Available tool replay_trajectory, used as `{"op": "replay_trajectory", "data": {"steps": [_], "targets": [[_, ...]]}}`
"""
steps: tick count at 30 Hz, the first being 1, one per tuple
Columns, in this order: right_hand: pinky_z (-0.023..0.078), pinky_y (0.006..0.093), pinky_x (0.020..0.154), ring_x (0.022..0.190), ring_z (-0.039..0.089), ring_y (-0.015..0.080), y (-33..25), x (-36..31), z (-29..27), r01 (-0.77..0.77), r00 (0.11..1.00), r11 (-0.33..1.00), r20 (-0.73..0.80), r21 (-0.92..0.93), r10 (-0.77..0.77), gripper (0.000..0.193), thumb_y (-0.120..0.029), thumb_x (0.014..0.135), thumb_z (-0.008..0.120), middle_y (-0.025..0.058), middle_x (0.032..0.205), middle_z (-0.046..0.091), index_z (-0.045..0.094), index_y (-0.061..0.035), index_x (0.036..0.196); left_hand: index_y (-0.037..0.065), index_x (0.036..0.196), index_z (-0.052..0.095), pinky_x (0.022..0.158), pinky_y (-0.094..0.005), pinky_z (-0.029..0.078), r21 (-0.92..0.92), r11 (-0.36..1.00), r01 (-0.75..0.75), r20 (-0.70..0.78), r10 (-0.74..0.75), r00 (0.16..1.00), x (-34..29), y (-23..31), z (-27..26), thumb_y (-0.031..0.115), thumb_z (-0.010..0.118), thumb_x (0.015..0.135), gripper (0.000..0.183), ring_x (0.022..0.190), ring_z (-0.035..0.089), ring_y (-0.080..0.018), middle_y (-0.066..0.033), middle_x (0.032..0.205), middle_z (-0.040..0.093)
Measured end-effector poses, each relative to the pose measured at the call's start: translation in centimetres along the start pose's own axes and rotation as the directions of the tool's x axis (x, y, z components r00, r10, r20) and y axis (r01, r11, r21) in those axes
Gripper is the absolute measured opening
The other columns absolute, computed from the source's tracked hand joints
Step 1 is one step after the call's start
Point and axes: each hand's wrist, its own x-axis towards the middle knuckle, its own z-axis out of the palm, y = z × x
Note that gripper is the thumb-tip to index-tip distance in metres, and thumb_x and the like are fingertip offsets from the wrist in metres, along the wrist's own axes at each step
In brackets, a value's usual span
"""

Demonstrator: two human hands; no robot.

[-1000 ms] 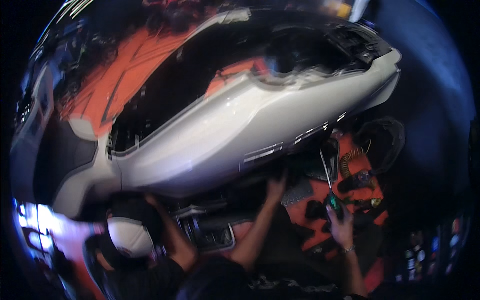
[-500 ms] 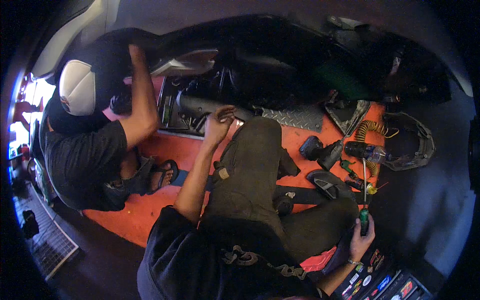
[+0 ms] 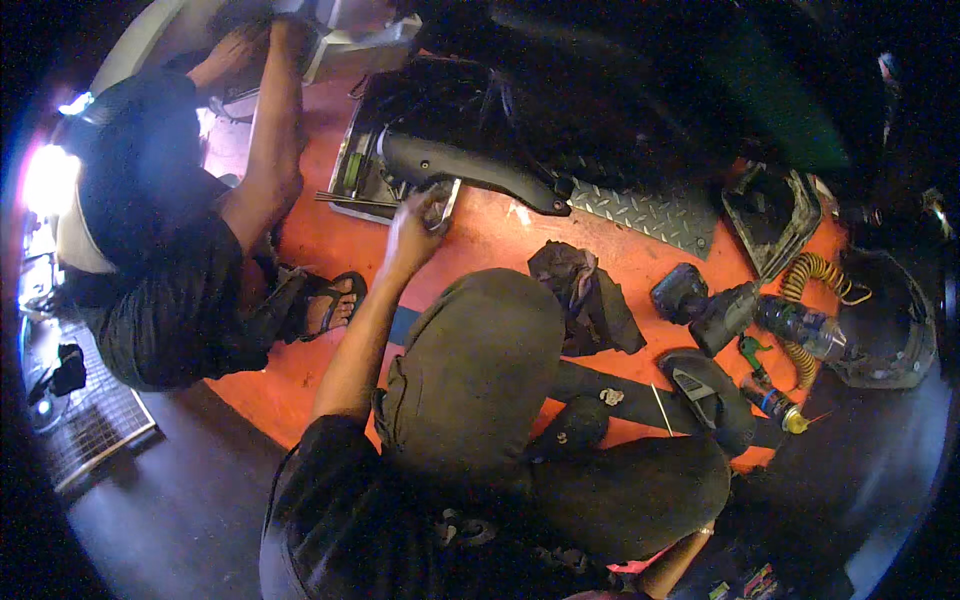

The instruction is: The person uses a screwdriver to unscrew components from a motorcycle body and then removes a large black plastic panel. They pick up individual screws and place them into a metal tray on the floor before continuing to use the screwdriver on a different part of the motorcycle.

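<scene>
My left hand (image 3: 418,228) is at the right end of a shallow metal tray (image 3: 366,211), slightly blurred. Its fingers curl in at the rim, and what they hold, if anything, is hidden. A long dark grey panel (image 3: 460,168) lies just above the hand. Of my right arm only the forearm (image 3: 682,562) and wrist show at the lower right; the hand is hidden behind my bent leg. A thin metal shaft (image 3: 661,409) shows beyond that leg, its other end out of sight.
On the orange mat lie a dark cloth (image 3: 585,300), a cordless power tool (image 3: 710,310), a bottle (image 3: 805,328), a yellow coiled hose (image 3: 812,270) and a spray can (image 3: 775,402). Ahead is a diamond-plate piece (image 3: 640,215). Another person (image 3: 160,240) crouches at left.
My left hand has come down to the tray's end. My right hand, which held a green-handled screwdriver, has dropped out of sight behind my leg. The head view has shifted.
</scene>
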Motion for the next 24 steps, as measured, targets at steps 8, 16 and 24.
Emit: {"op": "replay_trajectory", "data": {"steps": [8,16,24], "targets": [[0.046,0.0361,0.09,0.098,0.06,0.0227,2.4,6.7,13.7,-0.024,0.954,0.995,0.3,0.1,-0.007,0.042,-0.019,0.082,0.068,0.0134,0.113,0.062,0.057,0.0016,0.116,0.012,0.135,0.043,0.103,-0.0493,0.032,0.534,0.813,-0.231,0.313,0.064,0.948,8.3,-0.1,1.4,0.019,0.07,0.072,0.069,0.129,0.031,-0.0389,-0.0203,0.14,0.034],[0.045,0.0405,0.088,0.103,0.054,0.038,4.7,8.2,18.0,0.284,0.947,0.915,-0.068,-0.286,-0.315,0.046,-0.011,0.075,0.07,0.0206,0.108,0.057,0.056,-0.0066,0.118,0.012,0.126,0.051,0.102,-0.0479,0.035,0.283,0.854,-0.437,0.255,0.372,0.893,2.6,0.6,2.8,0.014,0.066,0.075,0.054,0.124,0.039,-0.0384,-0.0163,0.134,0.043],[0.042,0.0421,0.09,0.104,0.051,0.0343,2.9,7.7,19.2,0.226,0.92,0.894,-0.218,-0.387,-0.327,0.044,-0.015,0.075,0.07,0.0147,0.109,0.056,0.056,-0.0091,0.117,0.005,0.11,0.061,0.093,-0.04,0.043,0.044,0.93,-0.364,0.302,0.335,0.892,-6.6,-2.4,2.6,0.018,0.056,0.089,0.025,0.105,0.055,-0.0354,-0.0147,0.113,0.06]]}}
